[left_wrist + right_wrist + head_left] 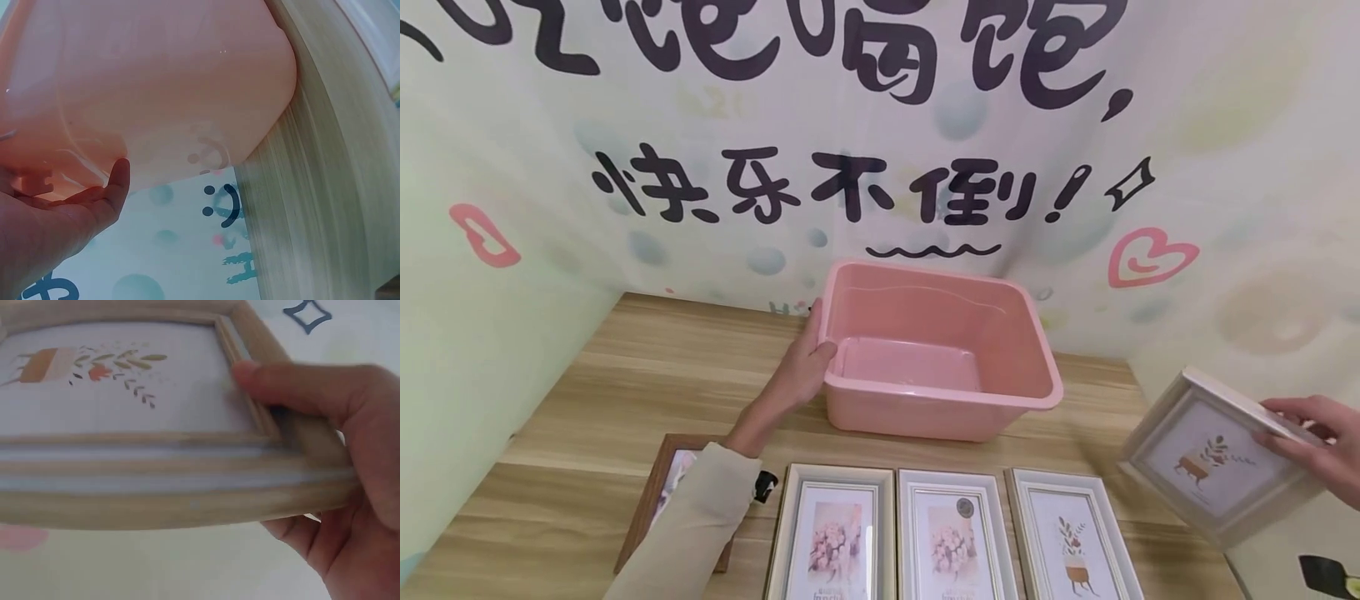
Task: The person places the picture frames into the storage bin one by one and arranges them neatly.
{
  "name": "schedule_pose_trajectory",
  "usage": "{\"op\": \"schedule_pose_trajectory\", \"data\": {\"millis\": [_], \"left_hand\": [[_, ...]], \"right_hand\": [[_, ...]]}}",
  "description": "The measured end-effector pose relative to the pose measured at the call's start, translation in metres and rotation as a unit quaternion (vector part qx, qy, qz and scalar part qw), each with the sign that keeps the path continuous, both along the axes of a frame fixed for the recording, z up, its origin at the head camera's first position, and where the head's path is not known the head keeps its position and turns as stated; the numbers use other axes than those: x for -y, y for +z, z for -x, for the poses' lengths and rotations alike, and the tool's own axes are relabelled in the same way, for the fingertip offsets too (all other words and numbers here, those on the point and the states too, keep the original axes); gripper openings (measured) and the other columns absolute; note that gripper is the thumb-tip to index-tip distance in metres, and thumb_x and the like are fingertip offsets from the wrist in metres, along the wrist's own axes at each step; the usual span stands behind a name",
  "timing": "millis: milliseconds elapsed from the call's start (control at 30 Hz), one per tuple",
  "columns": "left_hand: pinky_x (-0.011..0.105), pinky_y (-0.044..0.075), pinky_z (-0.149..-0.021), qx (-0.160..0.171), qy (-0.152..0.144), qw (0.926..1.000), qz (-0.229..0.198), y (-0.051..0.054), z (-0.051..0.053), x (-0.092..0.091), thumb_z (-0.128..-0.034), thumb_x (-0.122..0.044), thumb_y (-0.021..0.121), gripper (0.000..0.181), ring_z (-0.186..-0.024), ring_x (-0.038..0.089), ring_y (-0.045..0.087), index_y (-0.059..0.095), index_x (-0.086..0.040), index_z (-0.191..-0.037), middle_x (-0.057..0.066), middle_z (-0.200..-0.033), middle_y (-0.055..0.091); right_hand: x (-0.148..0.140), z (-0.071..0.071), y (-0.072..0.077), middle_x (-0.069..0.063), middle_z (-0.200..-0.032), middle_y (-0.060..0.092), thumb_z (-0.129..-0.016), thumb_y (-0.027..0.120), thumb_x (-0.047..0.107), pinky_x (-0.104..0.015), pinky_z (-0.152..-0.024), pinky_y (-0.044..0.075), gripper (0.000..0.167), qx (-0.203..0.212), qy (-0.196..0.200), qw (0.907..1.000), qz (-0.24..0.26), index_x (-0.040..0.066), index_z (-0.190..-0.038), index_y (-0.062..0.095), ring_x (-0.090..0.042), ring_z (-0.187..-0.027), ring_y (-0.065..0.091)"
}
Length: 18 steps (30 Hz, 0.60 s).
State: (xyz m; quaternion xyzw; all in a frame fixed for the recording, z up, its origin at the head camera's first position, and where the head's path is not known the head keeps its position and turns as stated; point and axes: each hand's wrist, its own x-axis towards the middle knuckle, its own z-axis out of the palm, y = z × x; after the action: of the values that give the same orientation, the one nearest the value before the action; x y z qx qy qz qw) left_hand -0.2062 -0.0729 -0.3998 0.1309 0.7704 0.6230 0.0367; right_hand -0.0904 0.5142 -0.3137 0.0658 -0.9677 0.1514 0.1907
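A pink plastic basin stands at the back of the wooden table, and its visible inside holds nothing. My left hand grips its left rim, thumb over the edge; in the left wrist view, that hand's fingers bend against the outside of the basin. Off to the right, my right hand holds a pale picture frame tilted in the air. Its print shows a plant in an orange-brown pot. The right wrist view shows the thumb on the frame's front and the other fingers behind.
In front of the basin lie three pale picture frames in a row: two with pink flower prints and one with a potted plant. A brown frame is partly under my left sleeve. A printed wall cloth hangs behind the table.
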Motion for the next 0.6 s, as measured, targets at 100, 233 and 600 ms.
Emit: {"op": "schedule_pose_trajectory", "data": {"millis": [100, 233, 600], "left_hand": [[0.044, 0.008, -0.123, -0.001, 0.001, 1.0, 0.003, -0.001, 0.001, 0.001, -0.0999, -0.003, 0.031, 0.072, -0.152, 0.023, 0.0, -0.01, -0.011, -0.159, 0.008, -0.167, -0.006], [0.045, 0.008, -0.123, -0.006, -0.001, 1.0, 0.007, 0.0, 0.001, 0.001, -0.0997, -0.002, 0.031, 0.072, -0.152, 0.024, 0.0, -0.01, -0.01, -0.159, 0.009, -0.167, -0.006], [0.045, 0.006, -0.123, -0.008, -0.004, 1.0, 0.004, 0.003, -0.002, 0.001, -0.0984, -0.001, 0.031, 0.073, -0.152, 0.024, 0.0, -0.01, -0.007, -0.158, 0.011, -0.166, -0.007]], "right_hand": [[0.019, 0.0, 0.009, 0.037, -0.077, 0.044, -0.074, 0.075, -0.01, -0.014, -0.045, 0.038, 0.032, 0.011, -0.015, 0.9994, 0.03, -0.01, -0.101, 0.058, 0.012, -0.061, 0.044], [0.037, 0.0, 0.022, 0.044, -0.082, 0.04, -0.081, 0.069, -0.01, -0.011, -0.047, 0.038, 0.026, 0.005, -0.03, 0.9987, 0.041, -0.003, -0.101, 0.055, 0.019, -0.068, 0.041], [0.083, 0.009, 0.054, 0.037, -0.119, 0.05, -0.092, 0.05, -0.018, 0.001, -0.064, 0.041, 0.053, -0.112, 0.117, 0.9821, 0.096, 0.0, -0.141, 0.051, 0.024, -0.094, 0.049]]}}
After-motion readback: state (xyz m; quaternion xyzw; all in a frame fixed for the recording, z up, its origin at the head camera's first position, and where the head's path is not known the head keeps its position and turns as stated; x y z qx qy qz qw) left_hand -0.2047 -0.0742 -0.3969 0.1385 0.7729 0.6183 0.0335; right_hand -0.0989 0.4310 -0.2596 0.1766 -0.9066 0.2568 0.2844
